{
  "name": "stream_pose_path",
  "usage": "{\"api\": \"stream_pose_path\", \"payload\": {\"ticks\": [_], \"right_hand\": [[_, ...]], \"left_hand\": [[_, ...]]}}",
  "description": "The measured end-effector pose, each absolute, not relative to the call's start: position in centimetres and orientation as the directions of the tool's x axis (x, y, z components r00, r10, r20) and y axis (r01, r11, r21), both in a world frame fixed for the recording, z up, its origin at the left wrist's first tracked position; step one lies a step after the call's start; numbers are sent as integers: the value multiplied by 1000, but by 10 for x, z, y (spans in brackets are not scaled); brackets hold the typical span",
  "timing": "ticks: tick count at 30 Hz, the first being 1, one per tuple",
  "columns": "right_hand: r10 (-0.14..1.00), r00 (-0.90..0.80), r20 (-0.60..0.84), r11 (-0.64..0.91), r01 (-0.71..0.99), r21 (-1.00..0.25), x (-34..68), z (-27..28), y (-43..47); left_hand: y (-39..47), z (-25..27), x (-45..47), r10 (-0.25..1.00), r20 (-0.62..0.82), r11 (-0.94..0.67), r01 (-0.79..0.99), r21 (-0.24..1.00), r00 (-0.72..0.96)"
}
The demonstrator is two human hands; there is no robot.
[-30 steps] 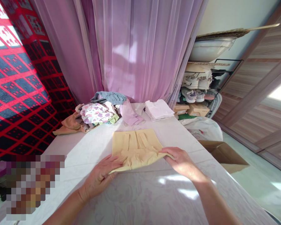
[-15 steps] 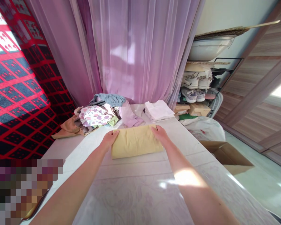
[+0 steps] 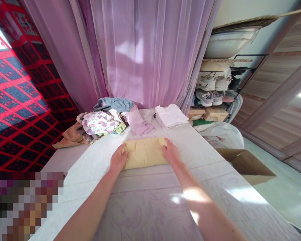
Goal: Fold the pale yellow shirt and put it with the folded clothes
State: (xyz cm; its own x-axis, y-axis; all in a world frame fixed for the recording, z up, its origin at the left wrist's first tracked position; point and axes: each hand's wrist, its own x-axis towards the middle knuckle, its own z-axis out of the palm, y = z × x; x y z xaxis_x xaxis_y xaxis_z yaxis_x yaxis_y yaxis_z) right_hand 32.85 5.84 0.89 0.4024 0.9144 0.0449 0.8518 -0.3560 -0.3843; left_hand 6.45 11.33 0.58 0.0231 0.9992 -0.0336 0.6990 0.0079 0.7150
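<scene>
Messy clothes pile (image 3: 100, 122) back left on pale-covered table (image 3: 140, 204); left hand (image 3: 119, 157) grasping left end of folded yellow cloth (image 3: 145, 154), which lies mid-table; right hand (image 3: 171, 152) grasping its right end; folded white stack (image 3: 171, 115) behind; open cardboard box (image 3: 251, 164) beside table, right.

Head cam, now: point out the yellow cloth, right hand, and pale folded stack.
yellow cloth (image 3: 145, 154): head view, middle of its upward-facing side
right hand (image 3: 172, 153): head view, back of the hand
pale folded stack (image 3: 171, 114): head view, top layer
</scene>
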Motion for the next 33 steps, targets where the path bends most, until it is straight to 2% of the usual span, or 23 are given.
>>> {"api": "stream_pose_path", "payload": {"ticks": [2,6,10,13,18,21,25,28,33], "right_hand": [[909,411,63,-364,860,-357,328,11,57],[911,365,193,-299,905,-302,320,21,56],[969,115,217,-63,970,-235,297,22,59],[984,-2,176,39,978,-205,281,12,59],[985,5,171,28,981,-192,276,0,56],[988,5,156,26,981,-192,280,2,57],[993,3,122,27,971,-237,287,8,64],[989,54,140,-19,970,-241,292,7,68],[986,124,113,-100,975,-197,294,-4,71]], "left_hand": [[117,11,62,996,-77,19,703,711,52],[126,25,62,987,-137,35,739,673,79],[125,27,66,992,-69,-46,827,560,102],[119,21,67,994,-2,-89,830,551,108],[125,18,61,994,-44,-56,826,560,98],[143,22,60,994,-92,13,792,610,54],[165,24,63,988,-154,85,753,653,22],[172,24,64,983,-182,90,763,641,36],[171,22,59,991,-133,69,828,557,7]]}}
